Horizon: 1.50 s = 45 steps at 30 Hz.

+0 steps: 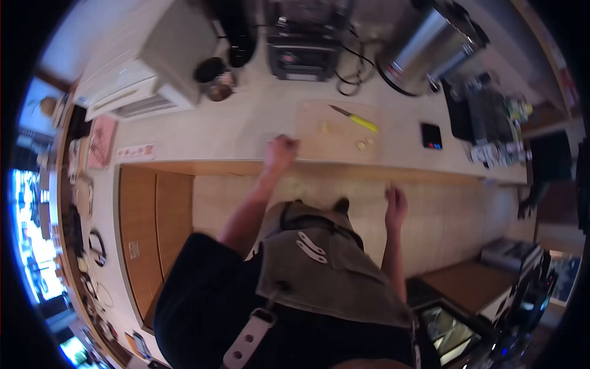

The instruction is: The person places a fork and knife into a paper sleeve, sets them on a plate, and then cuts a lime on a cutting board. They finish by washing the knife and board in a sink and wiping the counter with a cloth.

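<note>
My left hand [283, 151] is at the counter's front edge, just left of a pale cutting board [313, 144]; its fingers are curled and blurred, and nothing clearly shows in them. My right hand [396, 200] hangs in front of the counter over the floor, its fingers smeared by motion. On the board lies a knife with a yellow-green handle [363, 123], its dark blade pointing to the upper left. Small pale round pieces [361, 145] rest near the board's right front, and another pale piece [324, 128] lies on its left part.
A black appliance [304, 52] stands behind the board, with cables beside it. Further right are a steel kettle-like vessel [418, 52], a small black device [431, 136] and plastic-wrapped items [498, 152]. To the left are a jar [216, 80], a white appliance [153, 67] and a red-patterned cloth [101, 141].
</note>
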Available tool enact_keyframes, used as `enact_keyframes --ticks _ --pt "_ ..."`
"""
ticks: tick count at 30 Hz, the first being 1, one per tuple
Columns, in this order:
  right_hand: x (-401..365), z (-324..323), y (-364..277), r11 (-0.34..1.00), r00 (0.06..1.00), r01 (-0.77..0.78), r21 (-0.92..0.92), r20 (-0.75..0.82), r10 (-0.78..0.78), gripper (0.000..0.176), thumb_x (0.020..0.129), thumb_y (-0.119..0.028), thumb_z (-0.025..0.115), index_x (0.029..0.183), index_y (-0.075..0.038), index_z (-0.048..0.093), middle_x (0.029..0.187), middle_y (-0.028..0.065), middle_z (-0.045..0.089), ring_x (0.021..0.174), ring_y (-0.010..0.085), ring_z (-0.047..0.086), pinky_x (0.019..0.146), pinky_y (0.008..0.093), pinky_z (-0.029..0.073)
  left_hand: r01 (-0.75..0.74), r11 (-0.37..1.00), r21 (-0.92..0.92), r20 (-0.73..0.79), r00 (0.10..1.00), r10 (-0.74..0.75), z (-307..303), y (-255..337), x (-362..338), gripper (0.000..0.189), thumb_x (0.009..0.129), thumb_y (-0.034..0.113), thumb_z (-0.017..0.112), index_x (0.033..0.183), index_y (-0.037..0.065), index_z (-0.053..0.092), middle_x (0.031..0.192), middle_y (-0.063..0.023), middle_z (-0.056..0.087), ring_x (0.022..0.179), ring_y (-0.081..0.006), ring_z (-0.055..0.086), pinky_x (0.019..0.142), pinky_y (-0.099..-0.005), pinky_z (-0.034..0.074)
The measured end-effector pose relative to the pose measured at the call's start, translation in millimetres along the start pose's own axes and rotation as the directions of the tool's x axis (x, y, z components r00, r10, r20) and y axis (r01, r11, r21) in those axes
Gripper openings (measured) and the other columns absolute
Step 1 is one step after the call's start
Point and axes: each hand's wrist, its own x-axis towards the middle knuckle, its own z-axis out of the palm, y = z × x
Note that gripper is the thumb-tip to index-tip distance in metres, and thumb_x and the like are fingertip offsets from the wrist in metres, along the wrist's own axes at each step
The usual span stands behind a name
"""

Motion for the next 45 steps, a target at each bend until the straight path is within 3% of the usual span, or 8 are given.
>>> enact_keyframes --ticks 8,12,18,20,26,34,36,45 --pt "246.1 89.4 -51.5 0.818 0.673 0.553 -0.157 0.662 -0.328 0.027 0.089 -0.016 0.071 0.113 -0.005 0.067 0.111 0.0136 0.069 0.104 0.0320 0.064 0.093 0.0384 0.052 0.407 0.894 -0.186 -0.088 0.899 -0.428 32.6 32.8 -77.2 0.038 0.091 0.033 0.073 0.093 -0.004 0.068 0.074 -0.0097 0.069 0.062 -0.0163 0.069 0.056 -0.0315 0.056" --pt "279.0 117.1 -46.3 0.706 0.434 0.705 -0.074 0.832 -0.346 0.030 0.084 -0.017 0.072 0.111 -0.005 0.068 0.109 0.0121 0.066 0.109 0.0330 0.059 0.096 0.0410 0.049 0.280 0.639 -0.717 0.093 0.946 -0.311 83.7 11.0 -102.2 0.029 0.096 0.020 0.065 0.115 -0.002 0.063 0.111 -0.0105 0.068 0.099 -0.0196 0.067 0.088 -0.0368 0.057" --pt "288.4 125.6 -30.5 0.635 0.312 0.771 0.047 0.841 -0.441 0.018 0.086 -0.015 0.065 0.100 -0.005 0.071 0.102 0.0092 0.065 0.108 0.0308 0.058 0.098 0.0406 0.048 0.142 0.443 -0.885 -0.011 0.945 -0.327 122.5 36.1 -131.2 0.017 0.096 0.010 0.066 0.111 0.003 0.062 0.089 -0.0017 0.063 0.079 -0.0121 0.063 0.078 -0.0307 0.057" --pt "285.2 115.3 -14.9 0.116 -0.018 0.989 0.097 0.834 -0.551 0.014 0.083 -0.016 0.062 0.078 -0.009 0.073 0.098 0.0059 0.066 0.103 0.0262 0.056 0.095 0.0379 0.048 0.102 0.457 -0.884 -0.038 0.957 -0.287 128.1 14.4 -144.3 0.028 0.097 0.009 0.062 0.123 -0.001 0.059 0.112 -0.0112 0.069 0.102 -0.0186 0.068 0.088 -0.0342 0.057" --pt "212.3 6.9 -44.5 0.519 0.384 0.839 -0.162 0.853 -0.354 0.019 0.089 -0.006 0.062 0.105 0.002 0.063 0.107 0.0153 0.062 0.113 0.0321 0.054 0.102 0.0386 0.044 0.089 0.512 -0.854 -0.029 0.976 -0.218 121.8 52.9 -197.4 0.014 0.097 0.007 0.065 0.109 0.003 0.061 0.090 -0.0013 0.066 0.082 -0.0110 0.065 0.083 -0.0314 0.059" --pt "50.0 -211.9 -7.1 0.909 0.905 0.294 -0.296 0.391 -0.166 0.027 0.094 -0.003 0.056 0.121 -0.002 0.052 0.105 0.0224 0.062 0.100 0.0396 0.062 0.088 0.0470 0.050 0.189 0.624 -0.758 0.274 0.961 0.043 147.8 55.7 -229.5 0.013 0.098 0.005 0.062 0.111 0.004 0.060 0.094 -0.0021 0.067 0.089 -0.0131 0.069 0.085 -0.0329 0.059" --pt "16.4 -272.6 -27.2 0.947 0.929 -0.074 -0.313 0.324 0.180 0.025 0.098 -0.005 0.053 0.123 -0.003 0.051 0.094 0.0200 0.064 0.089 0.0394 0.064 0.078 0.0449 0.050 0.226 0.653 -0.723 0.357 0.931 0.073 169.9 75.9 -231.6 0.013 0.099 0.005 0.061 0.111 0.004 0.060 0.097 -0.0026 0.067 0.092 -0.0129 0.068 0.086 -0.0328 0.059" --pt "-62.8 -484.6 55.2 0.966 0.917 -0.207 0.157 -0.313 0.247 0.024 0.110 -0.021 0.041 0.118 -0.002 0.052 0.087 0.0023 0.059 0.070 0.0111 0.050 0.065 0.0287 0.045 0.421 0.685 -0.594 0.738 0.625 0.256 396.5 210.4 -256.1 0.027 0.098 0.004 0.060 0.124 0.003 0.055 0.117 -0.0090 0.067 0.106 -0.0191 0.068 0.090 -0.0367 0.058"
